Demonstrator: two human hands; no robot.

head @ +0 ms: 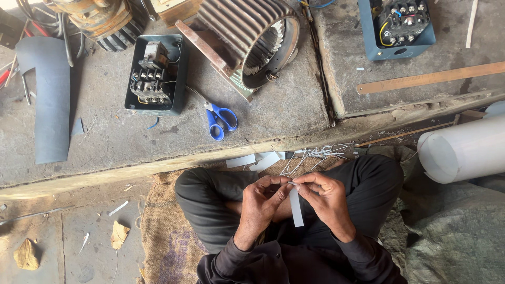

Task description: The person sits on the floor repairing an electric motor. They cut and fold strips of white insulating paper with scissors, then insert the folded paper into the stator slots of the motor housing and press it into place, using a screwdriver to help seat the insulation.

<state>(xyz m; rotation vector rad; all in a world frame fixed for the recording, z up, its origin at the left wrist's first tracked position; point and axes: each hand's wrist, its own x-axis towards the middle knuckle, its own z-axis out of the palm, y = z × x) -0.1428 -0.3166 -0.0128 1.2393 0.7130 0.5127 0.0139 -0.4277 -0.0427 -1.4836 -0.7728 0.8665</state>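
Both hands meet over the person's crossed legs: the left hand [261,202] and the right hand [322,197] each pinch the top end of a narrow white strip [296,207], fingertips closed on it, so that the strip hangs straight down between the two wrists. The person sits on a piece of burlap sacking [163,231] in dark trousers and dark sleeves. Taking the strip as the mark, a scatter of thin white offcuts [315,155] and a few wider white slips [252,160] lie just beyond it, along the edge of a raised concrete slab [105,137]. Farther beyond and a little to the left, blue-handled scissors [221,120] rest on that slab, with an open switch box [153,73] left of them and a ribbed motor housing [252,39] behind them. Far beyond to the right sits a second, blue switch box [397,26], and nearer on that side a long wooden strip [428,79]. A roll of white sheet [463,150] lies well to the right of the hands.
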